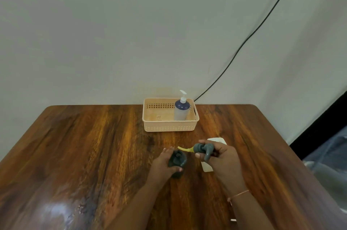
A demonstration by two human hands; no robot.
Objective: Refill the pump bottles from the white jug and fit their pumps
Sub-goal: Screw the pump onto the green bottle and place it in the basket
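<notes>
Grey plastic pump is gripped in the closed fingers of the right hand, its yellowish dip tube pointed left toward the dark bottle. That bottle is clasped upright by the left hand, fingers wrapped around its body, near the middle of the wooden table. A white object, possibly the jug, is largely hidden under the right hand. A peach basket is set at the far edge, with a blue-shouldered pump bottle standing inside it at its right end.
</notes>
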